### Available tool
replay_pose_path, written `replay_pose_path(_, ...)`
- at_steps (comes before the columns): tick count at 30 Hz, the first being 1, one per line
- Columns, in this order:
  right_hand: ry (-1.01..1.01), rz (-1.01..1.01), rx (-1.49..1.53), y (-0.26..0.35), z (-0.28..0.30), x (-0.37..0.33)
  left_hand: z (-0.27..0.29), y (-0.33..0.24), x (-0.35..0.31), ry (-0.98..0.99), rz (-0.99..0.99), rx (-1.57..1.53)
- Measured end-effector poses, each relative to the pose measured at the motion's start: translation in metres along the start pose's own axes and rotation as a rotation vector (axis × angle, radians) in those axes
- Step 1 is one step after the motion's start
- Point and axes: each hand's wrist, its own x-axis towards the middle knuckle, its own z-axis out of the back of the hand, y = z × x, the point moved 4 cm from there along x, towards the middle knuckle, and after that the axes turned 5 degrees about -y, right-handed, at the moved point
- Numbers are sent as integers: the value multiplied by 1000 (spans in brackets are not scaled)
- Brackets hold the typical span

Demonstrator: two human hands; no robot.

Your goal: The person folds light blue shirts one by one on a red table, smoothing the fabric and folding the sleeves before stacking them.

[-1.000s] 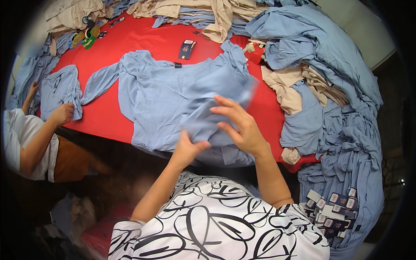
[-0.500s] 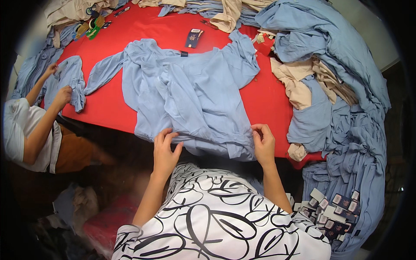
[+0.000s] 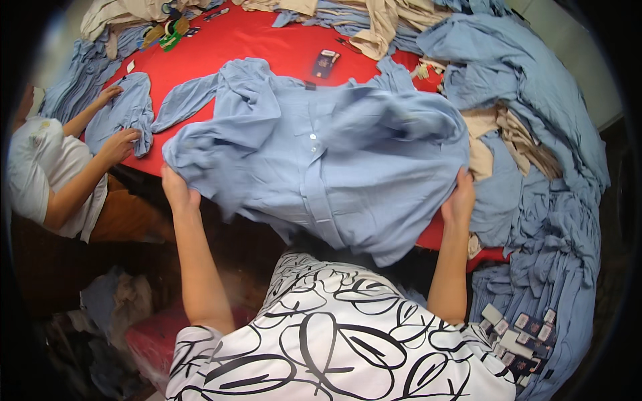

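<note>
A light blue button-up shirt (image 3: 294, 154) is stretched between my two hands over the near edge of the red-covered table. My left hand (image 3: 179, 190) grips it at its left side, my right hand (image 3: 459, 195) at its right side. Fabric partly hides the fingers of both hands. The button placket runs down the middle, and a dark label shows at the collar. Both sleeves lie bunched over the upper part, the right one smeared by motion. The near hem hangs past the table edge.
A dark hang tag (image 3: 324, 63) lies on the red tablecloth (image 3: 267, 40). Blue and beige garments (image 3: 528, 100) are heaped at the right, tags (image 3: 521, 334) piled below them. At the left, a co-worker (image 3: 60, 167) handles another blue garment (image 3: 127, 110). Tape rolls (image 3: 175, 32) lie at far left.
My hands have moved apart and upward, spreading the shirt wide and lifting it. Its placket and buttons have come into view. The co-worker's hands have shifted on the other garment.
</note>
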Motion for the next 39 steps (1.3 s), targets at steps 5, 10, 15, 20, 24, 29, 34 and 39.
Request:
replay_pose_path(5,173,-277,-395,-26,29,-45,21,50,-51,47,383,-15)
replay_pose_path(10,231,-240,-270,7,30,-47,30,9,-47,301,338,78)
replay_pose_path(15,181,-206,-123,32,1,-33,-5,11,-35,363,233,-433)
replay_pose_path(20,243,-75,-362,44,-8,5,-5,-17,11,199,206,-42)
replay_pose_path(24,189,199,-209,109,-48,72,-63,-116,112,406,-103,-26)
replay_pose_path(29,247,393,3,239,-131,42,-110,-267,163,361,-343,109)
replay_pose_path(34,145,254,-124,196,-120,12,-115,-222,164,296,-310,427)
replay_pose_path(39,-26,47,-223,71,-9,-10,-2,-87,144,442,114,1034)
